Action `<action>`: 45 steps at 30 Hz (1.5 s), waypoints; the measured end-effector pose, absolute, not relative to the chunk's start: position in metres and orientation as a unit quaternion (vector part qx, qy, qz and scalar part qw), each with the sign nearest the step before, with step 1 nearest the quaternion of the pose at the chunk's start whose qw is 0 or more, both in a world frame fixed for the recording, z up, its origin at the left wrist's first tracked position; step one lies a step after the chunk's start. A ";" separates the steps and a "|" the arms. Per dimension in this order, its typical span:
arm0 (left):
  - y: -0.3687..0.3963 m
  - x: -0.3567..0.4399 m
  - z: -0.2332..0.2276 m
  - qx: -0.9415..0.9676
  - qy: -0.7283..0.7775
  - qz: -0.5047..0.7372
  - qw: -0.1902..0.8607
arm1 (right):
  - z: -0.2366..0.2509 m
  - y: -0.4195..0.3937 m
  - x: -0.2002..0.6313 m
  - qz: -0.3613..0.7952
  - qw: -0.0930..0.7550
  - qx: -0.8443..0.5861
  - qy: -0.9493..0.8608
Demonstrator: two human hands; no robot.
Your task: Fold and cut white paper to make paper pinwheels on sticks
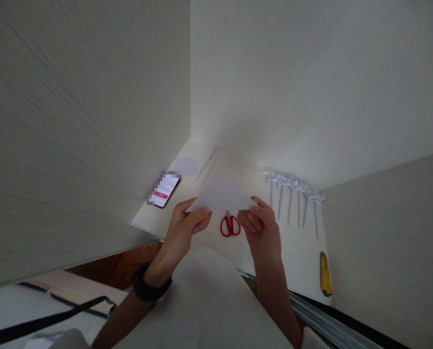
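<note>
A sheet of white paper folded into a triangle (pixel 221 194) is held up over the table, its peak pointing away from me. My left hand (pixel 190 218) pinches its left corner between thumb and fingers. At the opposite corner, my right hand (pixel 260 220) is closed on the paper in the same way, fingers curled beneath. Just below the paper's near edge lie red-handled scissors (pixel 230 226), their blades mostly hidden under the paper.
A phone (pixel 167 189) with a lit screen lies at the left by the wall. Behind are a paper piece (pixel 186 166) and a clear ruler (pixel 207 163). Several paper pinwheels on sticks (pixel 296 184) line the right side. A yellow cutter (pixel 325 274) lies near the right wall.
</note>
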State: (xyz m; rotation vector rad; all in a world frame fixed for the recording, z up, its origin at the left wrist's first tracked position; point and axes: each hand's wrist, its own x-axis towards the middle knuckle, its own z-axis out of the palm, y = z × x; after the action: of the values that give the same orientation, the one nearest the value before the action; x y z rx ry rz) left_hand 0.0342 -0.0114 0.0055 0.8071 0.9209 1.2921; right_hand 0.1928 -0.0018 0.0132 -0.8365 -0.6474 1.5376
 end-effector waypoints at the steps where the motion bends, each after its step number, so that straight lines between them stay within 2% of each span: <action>1: -0.010 0.032 0.007 0.342 0.395 0.580 0.624 | 0.015 0.000 0.197 0.661 0.604 -0.353 -0.272; 6: -0.003 0.024 0.012 0.322 0.392 0.653 0.562 | 0.017 0.003 0.214 0.628 0.626 -0.359 -0.290; 11: -0.004 0.035 0.003 0.386 0.473 0.572 0.548 | 0.000 -0.001 0.197 0.667 0.514 -0.371 -0.392; 13: -0.007 0.038 -0.001 0.439 0.488 0.525 0.542 | -0.007 -0.001 0.188 0.656 0.496 -0.394 -0.411; 21: -0.004 0.032 0.003 0.589 0.455 0.427 0.514 | -0.015 0.005 0.183 0.601 0.547 -0.442 -0.381; 30: -0.007 0.031 0.004 0.572 0.427 0.411 0.567 | -0.017 0.005 0.188 0.572 0.566 -0.448 -0.390; 39: -0.005 0.033 0.002 0.535 0.391 0.408 0.628 | -0.013 0.001 0.184 0.597 0.551 -0.412 -0.411; 45: -0.002 0.036 -0.003 0.562 0.444 0.410 0.564 | -0.003 -0.004 0.178 0.604 0.530 -0.431 -0.411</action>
State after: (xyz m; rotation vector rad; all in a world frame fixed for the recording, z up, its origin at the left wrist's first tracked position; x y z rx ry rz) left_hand 0.0360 -0.0021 -0.0029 1.3235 1.0439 0.9654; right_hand 0.1780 -0.0041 -0.0034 -1.0298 -0.9810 1.4408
